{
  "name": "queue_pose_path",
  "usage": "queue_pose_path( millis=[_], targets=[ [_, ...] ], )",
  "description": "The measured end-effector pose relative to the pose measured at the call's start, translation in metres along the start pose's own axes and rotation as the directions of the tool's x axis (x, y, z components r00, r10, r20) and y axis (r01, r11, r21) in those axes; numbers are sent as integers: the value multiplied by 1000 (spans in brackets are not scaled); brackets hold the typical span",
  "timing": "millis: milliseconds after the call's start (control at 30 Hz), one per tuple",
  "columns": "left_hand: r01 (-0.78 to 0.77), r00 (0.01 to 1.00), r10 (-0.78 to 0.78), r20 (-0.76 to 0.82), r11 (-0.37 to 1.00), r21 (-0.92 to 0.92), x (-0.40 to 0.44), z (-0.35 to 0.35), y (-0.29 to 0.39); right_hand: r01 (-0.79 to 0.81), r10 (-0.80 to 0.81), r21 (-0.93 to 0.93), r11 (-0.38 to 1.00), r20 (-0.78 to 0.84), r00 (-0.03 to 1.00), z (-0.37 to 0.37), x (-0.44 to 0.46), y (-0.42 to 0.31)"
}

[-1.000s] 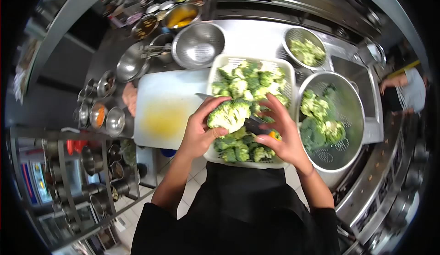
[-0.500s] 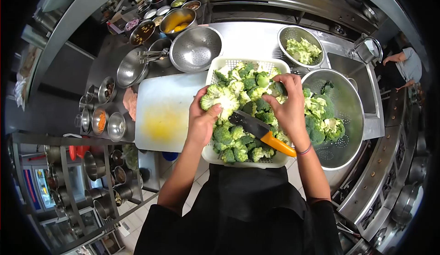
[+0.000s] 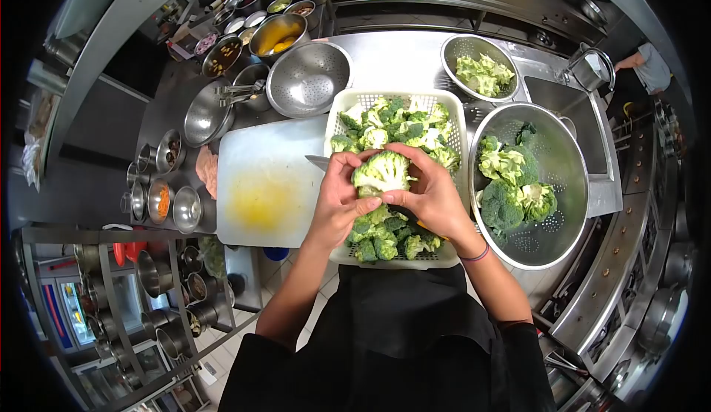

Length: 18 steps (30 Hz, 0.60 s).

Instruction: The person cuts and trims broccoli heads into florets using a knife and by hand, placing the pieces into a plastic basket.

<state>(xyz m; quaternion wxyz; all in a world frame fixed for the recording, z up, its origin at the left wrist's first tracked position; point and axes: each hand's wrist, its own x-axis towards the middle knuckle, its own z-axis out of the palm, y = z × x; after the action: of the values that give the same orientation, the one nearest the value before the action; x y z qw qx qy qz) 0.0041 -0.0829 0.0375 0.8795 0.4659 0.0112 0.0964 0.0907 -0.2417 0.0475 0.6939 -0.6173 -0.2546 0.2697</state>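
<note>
Between my two hands is a cut piece of broccoli (image 3: 384, 173), its pale stem side showing, above the crate. My left hand (image 3: 339, 201) closes on its left side, thumb at the bottom. On the other side, the fingers and thumb of my right hand (image 3: 433, 196) grip it too. A knife lies beneath my hands: the blade tip (image 3: 317, 162) sticks out left of my left hand, and a bit of orange handle (image 3: 423, 226) shows by my right hand. Whether a hand touches the knife I cannot tell. Below, a white perforated crate (image 3: 461, 127) holds many broccoli florets (image 3: 385, 242).
A white cutting board (image 3: 274, 156) with a yellow stain lies left. Right stands a large colander (image 3: 570, 190) with broccoli; behind it, a smaller colander (image 3: 452, 57) holds pale green pieces. A perforated bowl (image 3: 309, 79) and several ingredient bowls stand back left. Another person (image 3: 650, 70) is far right.
My right hand has come down and left onto the broccoli piece, which has shifted right with my left hand. The blade tip now shows at left, and most of the knife is covered.
</note>
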Motion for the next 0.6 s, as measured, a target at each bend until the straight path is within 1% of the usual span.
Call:
queue_pose_path(
  millis=[33, 100, 133, 167, 200, 233, 267, 300, 333, 367, 400, 433, 500, 533, 567, 600],
  targets=[
    [-2, 1000, 2, -1, 1000, 1, 0, -3, 2, 26, -25, -45, 999, 20, 999, -1, 0, 0],
    [81, 997, -81, -2, 997, -1, 0, -12, 2, 28, -28, -49, 998, -4, 1000, 2, -6, -10],
    [155, 985, -163, -56, 979, -130, -6, -16, -1, 27, -29, -54, 998, -30, 999, 5, -11, -15],
    [152, 985, -160, -60, 980, -127, -10, -17, -1, 29, -30, -52, 998, -25, 999, 4, -20, -17],
    [133, 985, -159, -69, 947, -293, -10, -19, 2, 161, -196, -384, 909, -53, 979, -3, -31, -18],
    [102, 985, -154, -81, 889, -446, -10, -23, 7, 258, -364, -668, 698, -22, 931, -8, -41, -18],
    [90, 991, -126, -45, 877, -473, -15, -44, 4, 188, -297, -764, 617, -5, 955, -12, -58, -10],
    [71, 992, -111, -58, 880, -470, -18, -54, 14, 119, -223, -850, 513, 2, 975, -16, -73, 1],
    [1, 997, -43, -72, 863, -506, -22, -63, 21, 125, -215, -851, 510, 15, 976, -16, -82, 12],
    [-52, 996, 7, -85, 836, -546, -28, -69, 22, 29, -140, -871, 491, -46, 989, -17, -96, 24],
    [-129, 976, 15, -216, 843, -522, -31, -61, 29, -74, -67, -884, 461, -118, 991, -19, -106, 33],
    [-118, 978, 5, -210, 838, -533, -32, -66, 31, -87, -61, -887, 454, -129, 990, -20, -108, 39],
    [-144, 962, -35, -270, 775, -615, -40, -79, 42, -65, -90, -899, 433, -115, 989, -16, -106, 51],
    [-131, 956, -62, -287, 785, -605, -42, -86, 43, -34, -114, -906, 423, -91, 989, -15, -100, 55],
    [-129, 957, -59, -283, 787, -603, -45, -96, 44, -34, -119, -905, 424, -93, 988, -14, -95, 60],
    [-119, 970, -37, -239, 789, -603, -44, -101, 47, -23, -78, -909, 415, -61, 995, -14, -91, 64]
  ],
)
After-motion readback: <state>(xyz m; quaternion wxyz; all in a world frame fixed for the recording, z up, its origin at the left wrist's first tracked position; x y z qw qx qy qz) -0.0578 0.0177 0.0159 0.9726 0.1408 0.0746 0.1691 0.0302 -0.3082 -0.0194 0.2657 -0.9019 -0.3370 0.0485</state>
